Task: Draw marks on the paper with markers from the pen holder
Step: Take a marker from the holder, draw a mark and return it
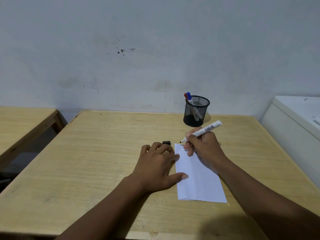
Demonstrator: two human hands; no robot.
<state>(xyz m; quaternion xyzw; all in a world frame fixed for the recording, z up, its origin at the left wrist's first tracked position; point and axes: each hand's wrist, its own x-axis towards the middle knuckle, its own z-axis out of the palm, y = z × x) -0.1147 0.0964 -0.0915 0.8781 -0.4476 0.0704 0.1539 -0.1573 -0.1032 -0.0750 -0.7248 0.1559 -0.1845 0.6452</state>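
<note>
A white sheet of paper (199,179) lies on the wooden table (103,153), right of centre. My right hand (204,146) grips an uncapped black marker (206,129), its tip hovering at the paper's far left corner. My left hand (159,167) lies flat, fingers spread, with thumb and forefinger resting on the paper's left edge. The marker's black cap (166,142) lies on the table just beyond my left fingers. A black mesh pen holder (196,111) stands at the back with a red and a blue marker (189,97) in it.
A second wooden table (22,122) stands to the left across a gap. A white cabinet or appliance (294,129) sits against the table's right side. A grey wall rises directly behind the table.
</note>
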